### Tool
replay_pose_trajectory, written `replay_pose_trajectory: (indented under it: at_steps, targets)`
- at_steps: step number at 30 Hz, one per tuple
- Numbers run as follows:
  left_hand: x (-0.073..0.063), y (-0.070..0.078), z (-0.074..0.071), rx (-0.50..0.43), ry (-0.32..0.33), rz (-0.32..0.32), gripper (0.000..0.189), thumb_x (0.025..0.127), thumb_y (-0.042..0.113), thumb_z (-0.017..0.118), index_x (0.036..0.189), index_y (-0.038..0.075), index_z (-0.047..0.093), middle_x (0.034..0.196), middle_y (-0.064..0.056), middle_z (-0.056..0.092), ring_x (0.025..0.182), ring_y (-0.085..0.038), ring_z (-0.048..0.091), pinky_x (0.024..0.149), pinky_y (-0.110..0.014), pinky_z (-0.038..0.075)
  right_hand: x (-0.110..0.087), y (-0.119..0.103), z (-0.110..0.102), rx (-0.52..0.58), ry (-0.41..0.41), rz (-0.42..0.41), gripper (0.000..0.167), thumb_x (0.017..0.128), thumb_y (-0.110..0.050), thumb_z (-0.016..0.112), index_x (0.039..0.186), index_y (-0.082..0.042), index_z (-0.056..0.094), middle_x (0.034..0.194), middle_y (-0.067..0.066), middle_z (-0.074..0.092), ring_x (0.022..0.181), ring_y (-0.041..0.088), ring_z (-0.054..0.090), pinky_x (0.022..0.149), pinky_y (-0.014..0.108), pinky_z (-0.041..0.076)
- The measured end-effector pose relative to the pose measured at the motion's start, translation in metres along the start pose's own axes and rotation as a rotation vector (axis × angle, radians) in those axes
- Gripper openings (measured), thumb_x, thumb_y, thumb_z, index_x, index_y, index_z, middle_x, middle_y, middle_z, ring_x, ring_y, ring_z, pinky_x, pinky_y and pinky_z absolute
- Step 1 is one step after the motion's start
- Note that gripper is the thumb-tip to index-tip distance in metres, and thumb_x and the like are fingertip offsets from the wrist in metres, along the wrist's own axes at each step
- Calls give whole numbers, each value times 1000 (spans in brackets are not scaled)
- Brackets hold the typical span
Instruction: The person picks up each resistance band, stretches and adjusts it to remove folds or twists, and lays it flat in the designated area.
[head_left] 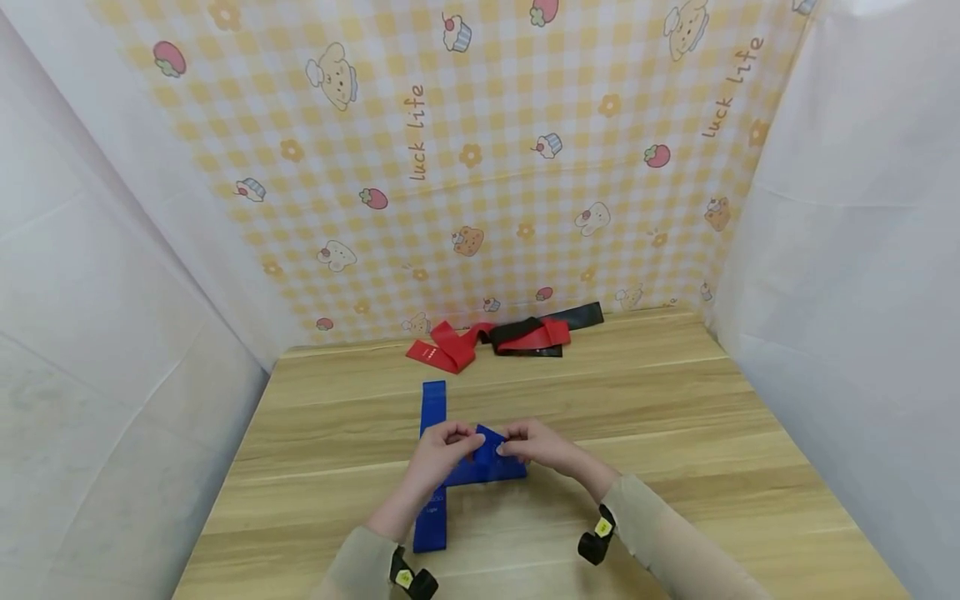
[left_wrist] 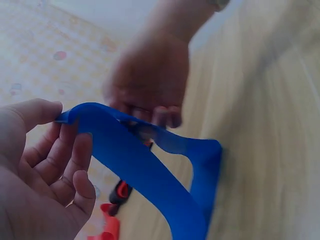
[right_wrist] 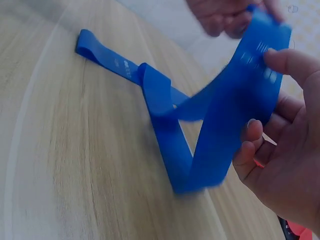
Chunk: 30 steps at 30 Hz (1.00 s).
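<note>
Both hands hold a blue resistance band point(head_left: 487, 478) of flat, wide elastic over the wooden table. My left hand point(head_left: 442, 457) pinches one edge of the raised loop between thumb and fingers, as the left wrist view shows on the band point(left_wrist: 125, 150). My right hand point(head_left: 538, 446) pinches the loop from the other side, its thumb on the white print in the right wrist view. Below, the raised band point(right_wrist: 215, 130) folds down to the tabletop. A second blue band point(head_left: 431, 521) with white lettering lies lengthwise on the table, and the held band overlaps it.
Red resistance bands point(head_left: 453, 348) and black bands point(head_left: 581, 317) lie tangled at the back of the wooden table point(head_left: 637, 400). A yellow checked cloth point(head_left: 510, 192) hangs behind, with white sheets at both sides.
</note>
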<state>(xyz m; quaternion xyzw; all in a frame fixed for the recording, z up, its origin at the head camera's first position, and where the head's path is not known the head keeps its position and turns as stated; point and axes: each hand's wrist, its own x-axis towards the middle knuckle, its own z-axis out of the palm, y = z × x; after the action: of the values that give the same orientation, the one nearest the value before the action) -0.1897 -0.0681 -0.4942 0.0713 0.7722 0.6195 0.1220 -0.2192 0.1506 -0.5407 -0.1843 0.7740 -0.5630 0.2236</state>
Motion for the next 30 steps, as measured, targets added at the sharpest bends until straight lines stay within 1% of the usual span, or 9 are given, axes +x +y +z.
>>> replay_pose_trajectory:
  at_steps: [3, 8, 15, 18, 22, 23, 26, 28, 30]
  targets:
    - [0, 13, -7, -40, 11, 1, 17, 92, 16, 70, 95, 0, 66, 74, 1, 64, 71, -17, 58, 61, -27, 44, 0, 1, 0, -12, -9, -2, 25, 93, -23, 64, 110, -5, 70, 78, -3, 56, 69, 17, 49, 62, 29, 41]
    - [0, 33, -16, -118, 20, 9, 11, 95, 13, 67, 96, 2, 64, 79, 1, 61, 75, -18, 56, 65, -26, 46, 1, 5, -1, -49, -29, -12, 25, 91, -26, 67, 103, -5, 72, 80, -3, 61, 72, 16, 51, 61, 26, 40]
    - [-4, 50, -31, -191, 98, 47, 8, 96, 11, 63, 93, 4, 60, 78, 1, 59, 74, -15, 56, 71, -29, 50, -5, 16, -7, -112, -77, -2, 31, 93, -32, 67, 109, -6, 74, 97, 0, 74, 86, 11, 62, 81, 32, 49]
    - [-5, 51, -38, -256, 129, 39, 7, 97, 9, 61, 90, 7, 59, 77, 1, 57, 71, -14, 54, 70, -27, 49, -12, 23, -13, -125, -65, 17, 32, 93, -33, 67, 108, -6, 74, 97, 1, 74, 88, 12, 62, 86, 34, 49]
    - [-5, 46, -50, -331, 142, 34, 11, 98, 8, 58, 87, 9, 58, 75, 1, 55, 68, -12, 52, 69, -26, 48, -21, 32, -23, -152, -30, 48, 30, 94, -36, 66, 100, -8, 75, 87, -5, 68, 82, 12, 56, 79, 33, 44]
    - [-5, 44, -53, -353, 145, 33, 12, 98, 8, 58, 86, 9, 58, 74, 1, 55, 67, -12, 52, 69, -26, 47, -23, 34, -26, -159, -22, 54, 30, 94, -37, 65, 92, -8, 74, 80, -6, 63, 77, 12, 53, 75, 31, 43]
    - [-4, 38, -61, -414, 152, 29, 14, 98, 8, 55, 85, 11, 60, 70, 3, 57, 64, -11, 53, 67, -25, 46, -28, 39, -34, -165, 9, 61, 35, 95, -37, 65, 73, -10, 61, 66, -7, 46, 64, 13, 43, 64, 27, 35]
    - [-4, 34, -65, -452, 164, 18, 14, 98, 8, 55, 85, 12, 61, 68, 3, 59, 62, -11, 53, 65, -25, 45, -31, 42, -40, -173, 31, 65, 44, 96, -37, 64, 66, -7, 50, 62, -6, 37, 59, 13, 38, 59, 26, 30]
    - [-3, 31, -68, -471, 172, 6, 15, 98, 9, 54, 86, 12, 62, 67, 4, 61, 61, -9, 54, 64, -23, 45, -35, 43, -44, -177, 55, 68, 49, 96, -36, 64, 65, -2, 46, 61, -6, 34, 58, 13, 35, 57, 26, 29]
